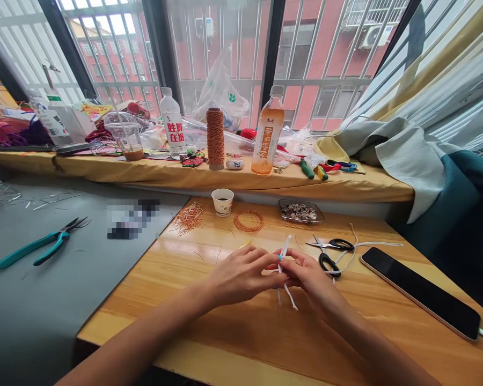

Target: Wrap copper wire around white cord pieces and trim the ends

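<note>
Left hand (239, 273): fingers clamped on a thin white cord (290, 298) with a bright-blue band.
Right hand (308, 274): thumb and fingers clamped on it too.
Cord position: near centre, above the varnished wooden surface (225, 343), its ends loose.
Right side: flat black phone (421, 292); farther, black-handled metal scissors (342, 245).
Far centre: white paper cup (222, 208), left of a clear plastic tray (282, 213).
</note>
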### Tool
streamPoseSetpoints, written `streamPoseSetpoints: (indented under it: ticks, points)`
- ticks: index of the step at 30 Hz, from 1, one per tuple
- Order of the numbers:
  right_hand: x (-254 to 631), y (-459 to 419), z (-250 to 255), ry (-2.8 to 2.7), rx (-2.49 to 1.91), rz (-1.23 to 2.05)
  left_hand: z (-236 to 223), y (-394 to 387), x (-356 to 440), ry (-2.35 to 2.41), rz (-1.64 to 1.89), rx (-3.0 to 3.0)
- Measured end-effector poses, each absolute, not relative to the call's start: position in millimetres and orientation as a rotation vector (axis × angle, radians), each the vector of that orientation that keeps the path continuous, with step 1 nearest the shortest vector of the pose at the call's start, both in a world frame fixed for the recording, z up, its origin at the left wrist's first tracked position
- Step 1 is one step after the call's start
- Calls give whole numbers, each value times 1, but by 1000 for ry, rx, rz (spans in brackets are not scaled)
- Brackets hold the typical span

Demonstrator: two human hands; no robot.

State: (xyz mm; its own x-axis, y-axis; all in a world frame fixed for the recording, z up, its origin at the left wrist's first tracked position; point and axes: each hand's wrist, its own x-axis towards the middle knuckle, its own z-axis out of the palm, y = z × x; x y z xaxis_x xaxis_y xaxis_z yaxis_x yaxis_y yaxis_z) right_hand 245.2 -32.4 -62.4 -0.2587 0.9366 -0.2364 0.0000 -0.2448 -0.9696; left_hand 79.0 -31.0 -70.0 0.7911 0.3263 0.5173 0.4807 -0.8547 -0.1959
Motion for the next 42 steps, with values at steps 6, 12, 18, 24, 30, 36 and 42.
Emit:
streamPoseSetpoints:
  ticks: [6,12,18,24,30,36,42]
  points:
    - [247,-31,-62,-1393,-1179,1558,-74,-31,78,-461,-668,-2781]
    - [249,-31,-58,-1413,-1073,1564,-74,-36,84,-1021,-1369,-3002]
    - [244,-30,-67,-1166,-929,1770,-60,-36,89,-1558,-2623,-2883]
    - [240,-32,-70,-1058,-905,1797,-68,-32,91,-1669,-2607,-2941]
    - [239,-33,-68,-1113,-886,1786,-76,-33,96,-1728,-2279,-2904]
    - [238,-36,-69,-1197,-871,1830,-75,-29,94,-1788,-2424,-2786]
    - [235,-40,-69,-1223,-820,1971,-79,-29,96,-1704,-2590,-2958]
